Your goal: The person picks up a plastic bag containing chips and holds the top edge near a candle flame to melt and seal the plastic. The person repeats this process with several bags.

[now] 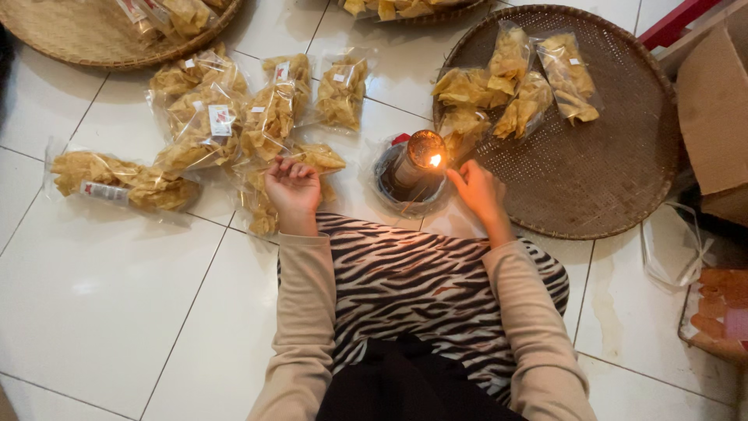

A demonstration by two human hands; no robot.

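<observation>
My left hand (293, 185) rests palm up with loosely curled fingers on a clear bag of yellow chips (261, 209) lying on the white tiled floor. My right hand (478, 189) is held edge-on with its fingers stretched out. Nothing shows in it, and its fingertips are just right of a small flame (435, 160). The flame burns on a round metal lamp (414, 160) standing in a shallow holder (389, 195) between my hands. Beige sleeves and a zebra-striped cloth (413, 288) cover my lap.
Several sealed chip bags (204, 117) lie on the floor at the left. A round woven tray (608, 171) at the right holds more bags (510, 86). Another woven tray (86, 39) is at the top left. A cardboard box (713, 101) and an empty clear bag (674, 249) sit at the right.
</observation>
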